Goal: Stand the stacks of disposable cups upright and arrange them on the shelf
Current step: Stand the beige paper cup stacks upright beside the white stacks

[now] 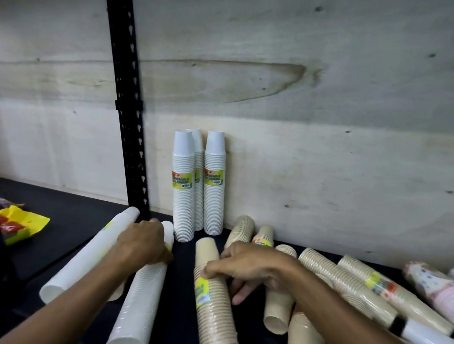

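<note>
Three white cup stacks (pixel 186 185) stand upright against the back wall of the black shelf (pixel 80 222). My left hand (pixel 143 242) grips a white stack (pixel 142 298) that lies on the shelf; a second white stack (pixel 88 258) lies left of it. My right hand (pixel 251 267) grips a beige stack (pixel 214 304) near its upper end, thumb on its label, and the stack leans tilted. Several more beige stacks (pixel 347 284) lie on their sides to the right and behind.
A black slotted upright post (pixel 128 104) rises just left of the standing stacks. A yellow and red packet (pixel 15 223) lies at the far left. A pink patterned cup pack (pixel 434 288) and a clear-wrapped white pack (pixel 435 343) lie at the right edge.
</note>
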A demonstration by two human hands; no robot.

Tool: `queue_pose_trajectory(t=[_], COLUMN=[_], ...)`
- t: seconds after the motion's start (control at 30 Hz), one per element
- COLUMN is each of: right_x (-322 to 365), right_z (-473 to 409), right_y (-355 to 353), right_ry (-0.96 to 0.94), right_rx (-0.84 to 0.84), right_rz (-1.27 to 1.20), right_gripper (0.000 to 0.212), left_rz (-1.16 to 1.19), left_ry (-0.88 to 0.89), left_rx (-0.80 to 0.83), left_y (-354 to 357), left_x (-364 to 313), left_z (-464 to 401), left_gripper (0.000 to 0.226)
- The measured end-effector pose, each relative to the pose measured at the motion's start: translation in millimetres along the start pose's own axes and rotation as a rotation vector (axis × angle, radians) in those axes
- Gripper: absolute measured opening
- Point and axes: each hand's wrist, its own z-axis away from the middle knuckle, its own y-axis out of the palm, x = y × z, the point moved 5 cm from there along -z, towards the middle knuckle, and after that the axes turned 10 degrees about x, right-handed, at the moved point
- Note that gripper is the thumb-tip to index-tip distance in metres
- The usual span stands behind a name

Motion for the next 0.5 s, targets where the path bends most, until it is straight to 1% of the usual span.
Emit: queue_pose_trajectory(t=[0.17, 0.2, 0.3, 0.43, 0.5], right_x=[-12, -14, -19, -22, -24], right_z=[19, 21, 25, 31, 33], right_y=[-35, -40, -49, -59, -68], right_ry=[-0.023, -0.024, -0.018, -0.031, -0.045], right_rx=[-0.07, -0.082, -0.116, -0.145, -0.186], right_rz=[-0.105, -0.12, -0.135, -0.162, -0.174], right_gripper=[0.037, 0.036, 0.039, 0.041, 0.039], left_rz=[0.098, 0.121, 0.224, 0.532, 0.64], left_ry=[0.02, 0.023, 0.03, 0.091, 0.176], left_rx=[0.066, 0.076, 0.099, 0.18, 0.162], left_y=[-2, -4, -11, -22, -33], left_x=[9, 11, 20, 29, 23], left_z=[10, 12, 20, 33, 39], left_gripper=[0.053, 0.05, 0.05, 0.057, 0.045])
